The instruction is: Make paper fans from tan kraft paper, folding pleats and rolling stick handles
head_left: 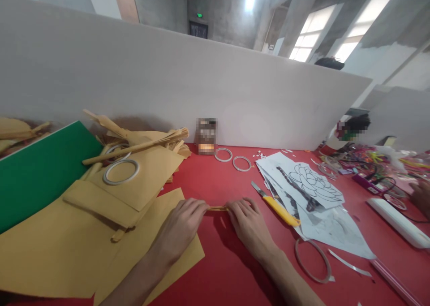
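A narrow folded strip of brown paper [217, 208] runs between my two hands, low over the red tabletop [215, 252]. My left hand [188, 218] is closed on its left end, fingers curled down. On the other end my right hand [247, 223] is closed in the same way. Only the short middle of the strip shows; both ends are hidden under my fingers. Large brown paper sheets [60, 247] lie under and left of my left forearm. Right of my right hand lies a yellow utility knife [280, 211] with its blade out.
Folded brown paper and a white ring [121, 171] are piled at left beside a green board [40, 171]. Printed sheets [316, 185] lie at right, near a brown ring [313, 260] and a white bar [399, 221]. A white partition [168, 82] stands behind. Another person's hand [421, 194] shows at far right.
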`<control>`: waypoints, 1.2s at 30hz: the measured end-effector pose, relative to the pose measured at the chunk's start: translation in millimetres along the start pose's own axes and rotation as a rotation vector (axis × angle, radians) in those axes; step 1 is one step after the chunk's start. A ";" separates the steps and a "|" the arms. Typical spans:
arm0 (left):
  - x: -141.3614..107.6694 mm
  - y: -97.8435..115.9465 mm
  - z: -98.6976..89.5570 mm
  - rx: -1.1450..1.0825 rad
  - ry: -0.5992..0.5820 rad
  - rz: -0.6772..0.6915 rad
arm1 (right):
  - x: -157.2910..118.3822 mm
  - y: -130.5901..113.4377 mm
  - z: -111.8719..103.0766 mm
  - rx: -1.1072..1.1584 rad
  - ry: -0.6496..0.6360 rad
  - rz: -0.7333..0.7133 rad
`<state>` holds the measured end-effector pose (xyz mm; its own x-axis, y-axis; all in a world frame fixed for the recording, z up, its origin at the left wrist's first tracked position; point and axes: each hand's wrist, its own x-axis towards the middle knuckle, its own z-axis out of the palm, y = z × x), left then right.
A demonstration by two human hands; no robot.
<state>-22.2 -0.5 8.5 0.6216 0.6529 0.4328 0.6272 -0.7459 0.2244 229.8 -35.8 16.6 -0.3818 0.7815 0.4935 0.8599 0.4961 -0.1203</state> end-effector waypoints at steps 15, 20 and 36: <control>0.6 5.1 5.3 -0.235 0.033 -0.017 | 1.2 -4.0 0.2 0.120 -0.020 0.000; 7.6 11.4 -3.5 -0.371 0.002 -0.219 | 2.8 -7.0 -3.3 0.212 -0.078 0.026; 10.4 13.8 -5.7 -0.303 -0.054 -0.213 | 1.6 -7.7 5.7 0.304 -0.072 0.148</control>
<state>-9.7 -4.8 21.1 0.5214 0.7974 0.3037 0.5824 -0.5927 0.5563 220.5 -36.2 13.4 -0.2923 0.8728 0.3909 0.7718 0.4566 -0.4425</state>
